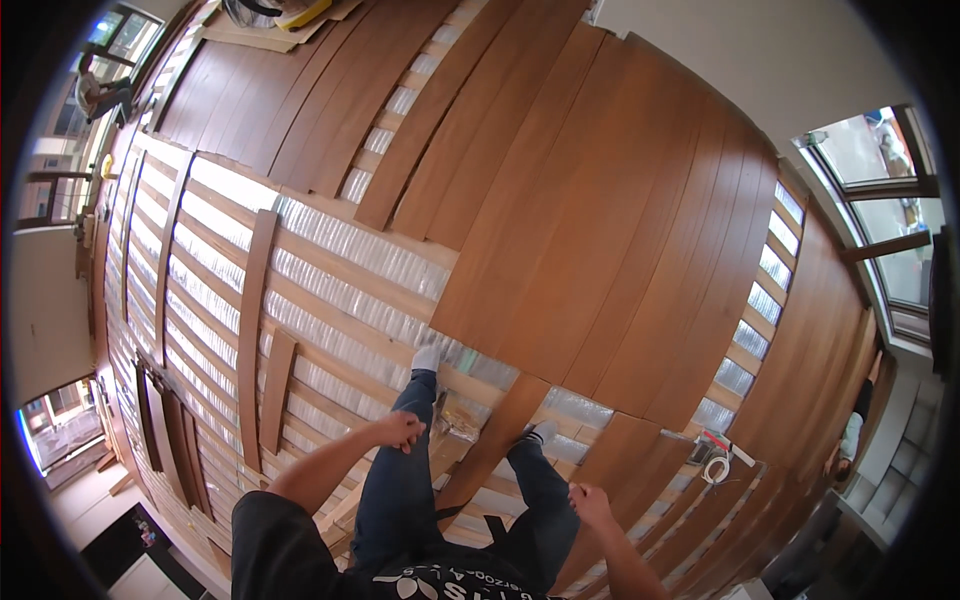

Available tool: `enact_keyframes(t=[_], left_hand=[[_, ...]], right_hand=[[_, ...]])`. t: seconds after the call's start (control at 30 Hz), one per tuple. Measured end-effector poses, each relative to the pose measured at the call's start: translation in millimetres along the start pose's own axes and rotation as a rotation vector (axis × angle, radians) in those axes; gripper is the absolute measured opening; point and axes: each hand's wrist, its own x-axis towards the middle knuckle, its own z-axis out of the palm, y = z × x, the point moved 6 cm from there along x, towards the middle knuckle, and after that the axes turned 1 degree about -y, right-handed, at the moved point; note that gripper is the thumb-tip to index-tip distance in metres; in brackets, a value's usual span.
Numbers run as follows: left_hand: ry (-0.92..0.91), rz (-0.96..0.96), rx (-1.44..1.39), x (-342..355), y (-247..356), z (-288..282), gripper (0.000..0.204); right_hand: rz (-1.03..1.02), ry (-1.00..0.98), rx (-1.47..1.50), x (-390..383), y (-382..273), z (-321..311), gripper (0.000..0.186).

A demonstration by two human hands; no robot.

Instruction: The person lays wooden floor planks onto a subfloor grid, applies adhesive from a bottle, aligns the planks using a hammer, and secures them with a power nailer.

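My left hand (403,430) is curled over my left leg (395,490), its contents too small to make out. My right hand (589,502), also with bent fingers, is beside my right leg (545,515); what it holds, if anything, is unclear. My feet rest on pale battens (330,320) laid over shiny ribbed sheeting (350,280). A brown plank (517,405) lies between my legs, with a small indistinct item (455,422) to its left.
Laid brown boards (590,220) stretch ahead. Loose planks (256,340) lie leftward. A white roll (716,470) and grey tool (710,446) are at right. One person (95,92) sits by the far-left windows; another (852,435) is at far right.
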Motion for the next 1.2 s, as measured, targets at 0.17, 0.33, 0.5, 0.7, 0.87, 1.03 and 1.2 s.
enact_keyframes(t=[0.17, 0.33, 0.5, 0.7, 0.87, 1.03, 1.2], left_hand=[[0.345, 0.312, -0.02, 215, -5, -163, 0.037], [0.61, 0.41, 0.214, 350, -22, -244, 0.053], [0.796, 0.323, 0.213, 427, -70, -257, 0.082], [0.878, 0.242, 0.315, 439, -36, -218, 0.087], [0.839, 0.325, 0.297, 439, -44, -235, 0.083], [0.848, 0.223, 0.327, 434, -82, -227, 0.081], [0.764, 0.21, 0.322, 438, -42, -225, 0.096]], right_hand=[[0.062, -0.004, 0.431, 251, 29, 93, 0.029], [0.093, -0.156, 0.836, 423, 12, 245, 0.032], [0.105, -0.309, 0.932, 485, -40, 324, 0.036], [0.019, -0.101, 0.939, 508, 13, 274, 0.033], [0.055, -0.077, 1.082, 505, 28, 255, 0.039], [0.19, -0.088, 1.315, 512, -6, 323, 0.082], [0.066, 0.008, 1.487, 586, -40, 341, 0.075]])
